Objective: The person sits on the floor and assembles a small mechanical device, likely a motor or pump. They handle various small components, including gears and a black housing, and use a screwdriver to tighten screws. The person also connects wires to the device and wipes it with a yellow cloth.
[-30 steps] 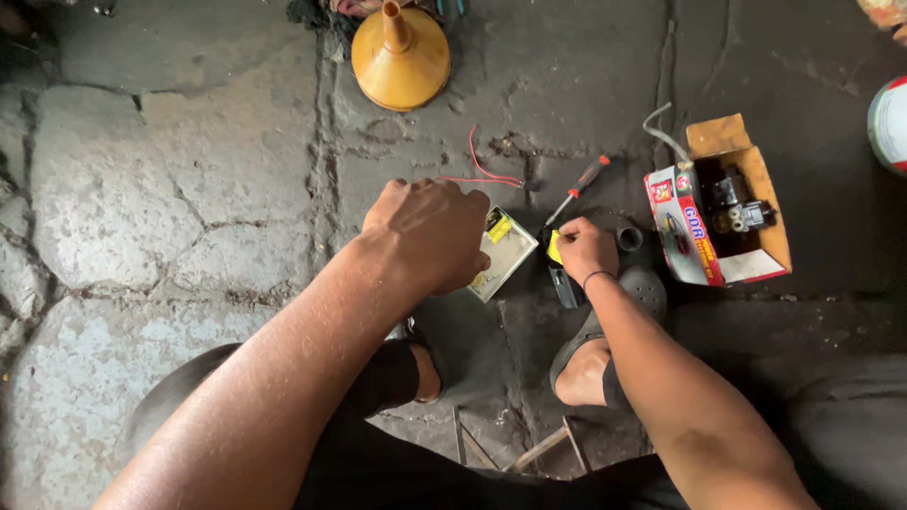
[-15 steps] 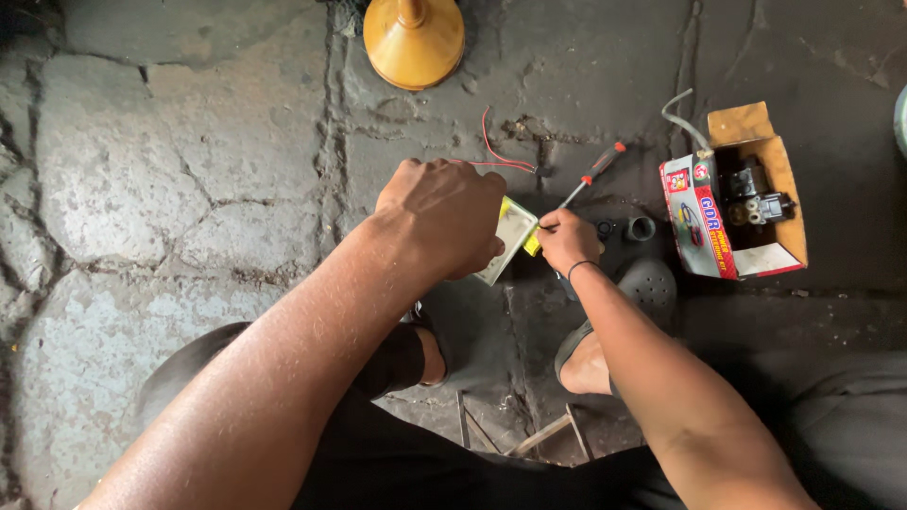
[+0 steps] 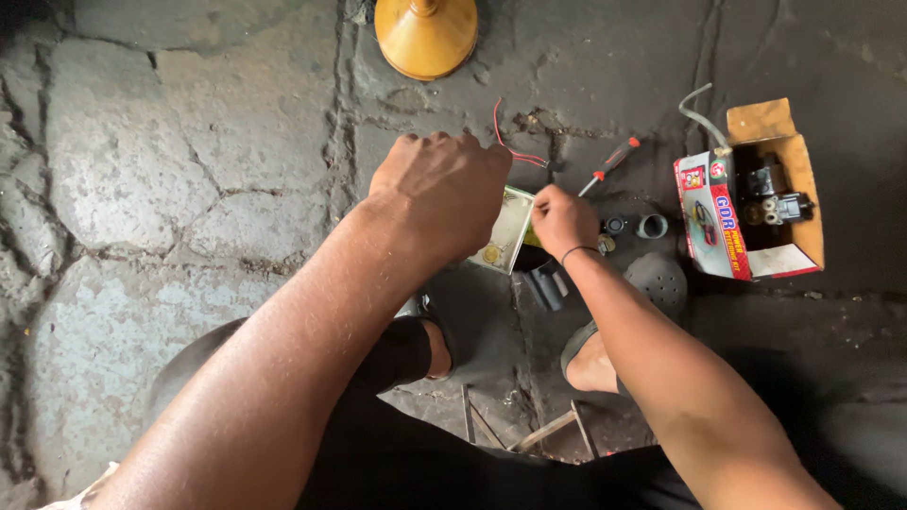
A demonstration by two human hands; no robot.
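We hold a small pale rectangular part [image 3: 504,229] just above the cracked floor [image 3: 142,189], our left hand [image 3: 444,194] fisted over it, our right hand [image 3: 564,219] pinching at its edge. The screwdriver [image 3: 609,162] lies unused; work seems midway.

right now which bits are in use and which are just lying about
In use: left hand and right hand at the small tin.

Lying about: screwdriver, red wire, yellow funnel, open box, two small rings.
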